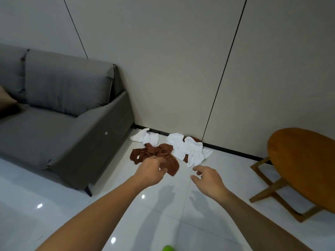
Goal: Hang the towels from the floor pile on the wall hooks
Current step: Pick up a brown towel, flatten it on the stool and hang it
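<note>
- Your left hand [151,172] reaches over the brown towel [154,154] on the floor [54,205] by the wall [172,78]; grip unclear.
- Your right hand [208,178] hovers with loose fingers, holding nothing, ready for the white towels [188,149].

We see two bare forearms reaching in from below, each ending in a bare hand: the left hand [151,170] and the right hand [208,178]. No sleeve, cuff, glove, watch, ring or band shows anywhere from the lower edge of the view up to either grip, so whatever we wear stops above what the camera catches. The forearms look slim and smooth, widening toward the bottom of the view, and the fingers show short, plain nails where we can make them out.
</note>
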